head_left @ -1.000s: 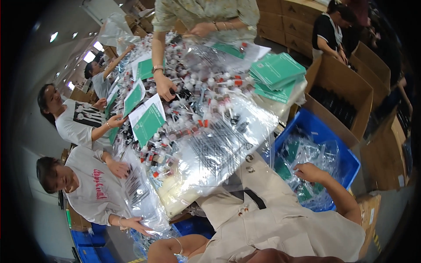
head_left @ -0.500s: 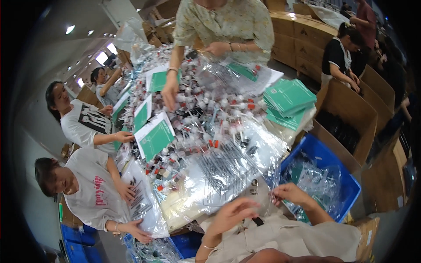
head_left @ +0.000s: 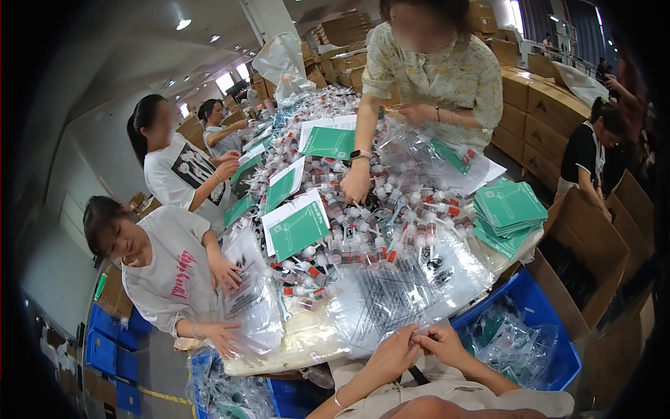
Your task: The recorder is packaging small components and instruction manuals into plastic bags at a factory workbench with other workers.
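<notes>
At the table's near edge, my left hand [head_left: 395, 351] and my right hand [head_left: 445, 345] meet, fingertips pinched together. Whatever lies between them is too small or too clear to make out. Just beyond my fingers lies a stack of clear plastic bags [head_left: 380, 300] with black print. Behind it spreads a large heap of small bottles [head_left: 335, 241] with white nozzle caps and some red parts. Green booklets [head_left: 300, 230] with white sheets rest on the heap, and a stack of green booklets [head_left: 511, 208] sits at the right.
A blue bin [head_left: 569, 363] of filled clear bags stands at my right; another blue bin [head_left: 197, 370] is below the table's left corner. An open carton [head_left: 586, 258] is at the right. Co-workers stand around the table; one reaches a hand [head_left: 356, 181] into the heap.
My hands have come together from apart, the left moving right toward the right hand. The view has tilted up. The co-worker opposite still reaches into the bottles.
</notes>
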`<action>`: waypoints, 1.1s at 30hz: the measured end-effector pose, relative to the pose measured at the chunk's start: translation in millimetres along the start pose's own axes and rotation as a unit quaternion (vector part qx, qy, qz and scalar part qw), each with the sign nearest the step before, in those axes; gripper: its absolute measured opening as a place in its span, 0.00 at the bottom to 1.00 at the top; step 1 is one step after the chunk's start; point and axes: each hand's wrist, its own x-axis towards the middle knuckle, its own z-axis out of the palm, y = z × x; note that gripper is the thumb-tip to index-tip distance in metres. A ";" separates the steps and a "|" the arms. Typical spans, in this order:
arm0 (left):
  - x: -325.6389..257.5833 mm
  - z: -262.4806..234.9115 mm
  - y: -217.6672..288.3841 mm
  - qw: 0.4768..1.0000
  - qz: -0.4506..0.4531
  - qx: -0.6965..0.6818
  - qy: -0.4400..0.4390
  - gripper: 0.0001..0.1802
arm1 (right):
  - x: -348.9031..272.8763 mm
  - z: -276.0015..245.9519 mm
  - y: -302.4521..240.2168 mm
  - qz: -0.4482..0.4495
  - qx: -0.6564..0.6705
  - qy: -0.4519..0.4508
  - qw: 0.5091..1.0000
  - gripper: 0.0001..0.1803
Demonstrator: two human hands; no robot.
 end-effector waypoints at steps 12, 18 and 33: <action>3.0 -6.1 -13.8 0.994 0.019 -0.027 0.100 0.11 | 10.8 14.7 -22.6 -0.127 -0.204 -0.008 0.971 0.11; 8.2 -4.6 -13.4 0.997 -0.008 -0.015 0.075 0.08 | 8.8 11.8 -14.4 -0.126 -0.219 0.001 0.968 0.12; 19.3 -15.6 -17.2 0.987 0.113 -0.048 0.099 0.12 | -1.4 13.0 -27.5 -0.078 -0.105 0.015 0.991 0.14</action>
